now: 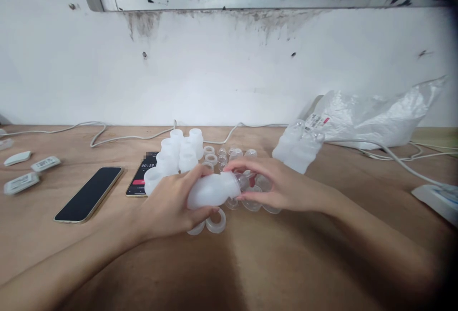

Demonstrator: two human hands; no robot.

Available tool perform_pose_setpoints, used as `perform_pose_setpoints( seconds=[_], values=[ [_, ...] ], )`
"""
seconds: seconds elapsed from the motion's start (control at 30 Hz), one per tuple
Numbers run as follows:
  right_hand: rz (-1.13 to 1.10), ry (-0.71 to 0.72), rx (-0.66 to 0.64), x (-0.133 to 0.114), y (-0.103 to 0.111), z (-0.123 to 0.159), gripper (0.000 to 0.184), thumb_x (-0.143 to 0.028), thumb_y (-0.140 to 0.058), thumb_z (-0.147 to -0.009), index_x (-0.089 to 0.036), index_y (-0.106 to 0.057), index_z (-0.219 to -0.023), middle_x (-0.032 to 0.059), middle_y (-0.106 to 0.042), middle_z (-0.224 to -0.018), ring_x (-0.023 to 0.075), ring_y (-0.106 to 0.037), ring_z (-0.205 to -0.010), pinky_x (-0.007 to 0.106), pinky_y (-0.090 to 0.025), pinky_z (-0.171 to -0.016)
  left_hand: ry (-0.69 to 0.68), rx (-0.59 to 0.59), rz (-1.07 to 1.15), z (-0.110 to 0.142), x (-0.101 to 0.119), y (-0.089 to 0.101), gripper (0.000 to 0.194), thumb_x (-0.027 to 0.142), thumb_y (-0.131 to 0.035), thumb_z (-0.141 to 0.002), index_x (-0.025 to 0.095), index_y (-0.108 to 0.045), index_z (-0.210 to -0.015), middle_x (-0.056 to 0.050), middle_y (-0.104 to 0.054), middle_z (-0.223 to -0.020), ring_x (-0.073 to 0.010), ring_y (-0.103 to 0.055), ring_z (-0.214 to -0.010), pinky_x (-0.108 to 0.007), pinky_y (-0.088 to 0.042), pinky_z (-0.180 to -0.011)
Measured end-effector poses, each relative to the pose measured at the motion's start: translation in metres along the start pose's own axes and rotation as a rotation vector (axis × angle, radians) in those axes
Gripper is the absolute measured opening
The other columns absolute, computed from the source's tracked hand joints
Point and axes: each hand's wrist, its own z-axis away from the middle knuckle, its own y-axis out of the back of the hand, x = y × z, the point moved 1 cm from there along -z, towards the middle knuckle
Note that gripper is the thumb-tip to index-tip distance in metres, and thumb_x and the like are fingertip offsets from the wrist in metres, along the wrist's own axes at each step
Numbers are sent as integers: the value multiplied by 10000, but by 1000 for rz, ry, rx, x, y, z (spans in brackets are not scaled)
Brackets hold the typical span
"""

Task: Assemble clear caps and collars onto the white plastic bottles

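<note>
Noting the left hand [166, 206] first: what's it doing?

Grasping a white bottle [209, 191]. Fingers over the far side, thumb along the near side. Bottle lies on its side in the grip, mouth toward the surface's right edge.

And the right hand [282, 184]?

Closed at the bottle's mouth, thumb and fingertips about a clear piece [243, 181]. Piece meets the mouth; can't tell whether it's fixed there.

Where's all this on the surface [193, 277]?

Held just above the middle, well short of the back edge.

What stands around it?

White open bottles [167, 151], upright, clustered behind the left hand. White rings: some near ones [216, 229] just below the held bottle, some far ones [211, 159] beyond it. Clear domes [252, 202] beneath and around the right hand, partly hidden.

Toward the right edge?

Other bottles [295, 151] with clear tops, piled together, a crinkled plastic bag [368, 115] just behind them, near the back edge.

Left edge?

Dark-screened phone [89, 194]; beside it, a lit phone [138, 188] showing a timer, partly covered by a bottle. Small white packets [21, 183] farther left. Pale cable [132, 138] runs near the back edge.
</note>
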Motion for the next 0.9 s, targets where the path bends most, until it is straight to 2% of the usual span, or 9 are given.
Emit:
perform_pose_setpoints(
  seconds=[0.17,0.27,0.33,0.43,0.5,0.6,0.77,0.83,0.9],
  values=[
    [58,25,45,1,-8,0,400,-381,-572,-766,-214,-487,-1120,37,-591,-1008,157,-538,-798,271,-440,-649,-17,-5,-16,1,2,2,382,370,-544,-767,225,-397,-1088,3,-615,-879,-163,-580,-679,-249,-402,-563],
    [38,34,73,-1,-10,0,388,-395,-582,-756,-181,-508,-1071,39,-597,-909,131,-518,-687,251,-424,-592,-64,10,-64,3,4,1,385,373,-524,-785,213,-380,-1104,-17,-616,-935,-167,-595,-704,-248,-417,-563],
    [1,53,90,-1,-11,-1,379,-390,-577,-759,-161,-511,-1053,40,-594,-871,116,-502,-638,244,-415,-570,-124,51,-132,4,3,-1,384,362,-514,-796,206,-368,-1116,-34,-614,-979,-178,-608,-749,-252,-434,-580],
    [-55,58,106,-1,-13,-3,354,-399,-560,-768,-141,-523,-1007,34,-584,-793,118,-493,-620,247,-403,-559,-265,175,-311,5,2,-6,371,302,-497,-811,177,-363,-1133,-77,-598,-1056,-209,-605,-856,-284,-465,-643],
    [-124,20,99,-2,-14,-4,320,-411,-545,-776,-139,-534,-943,27,-567,-747,124,-494,-625,246,-394,-549,-347,279,-457,6,2,-9,365,246,-483,-810,144,-370,-1143,-112,-585,-1092,-232,-597,-883,-315,-475,-663],
    [-303,-90,55,-5,-16,-5,292,-427,-532,-782,-144,-527,-853,11,-540,-701,115,-503,-591,231,-379,-513,-392,382,-581,6,1,-13,360,171,-477,-788,112,-396,-1134,-130,-590,-1085,-239,-599,-859,-335,-481,-650],
    [-486,-232,-4,-11,-17,-5,296,-444,-523,-779,-148,-517,-791,-12,-513,-613,100,-489,-516,219,-351,-463,-392,407,-580,6,1,-15,356,125,-475,-770,115,-417,-1121,-122,-596,-1079,-220,-600,-872,-326,-482,-675],
    [-471,-253,-33,-12,-15,-6,293,-444,-507,-787,-152,-522,-802,-9,-528,-619,107,-499,-540,222,-365,-483,-367,397,-577,6,1,-15,350,131,-475,-773,133,-417,-1117,-114,-598,-1081,-219,-598,-885,-323,-479,-689],
    [-368,-272,-66,-10,-9,-5,303,-454,-522,-771,-163,-540,-853,8,-568,-710,126,-530,-626,233,-391,-537,-347,388,-566,4,1,-15,342,166,-493,-778,147,-415,-1111,-105,-601,-1079,-221,-598,-890,-322,-479,-689]
  ],
)
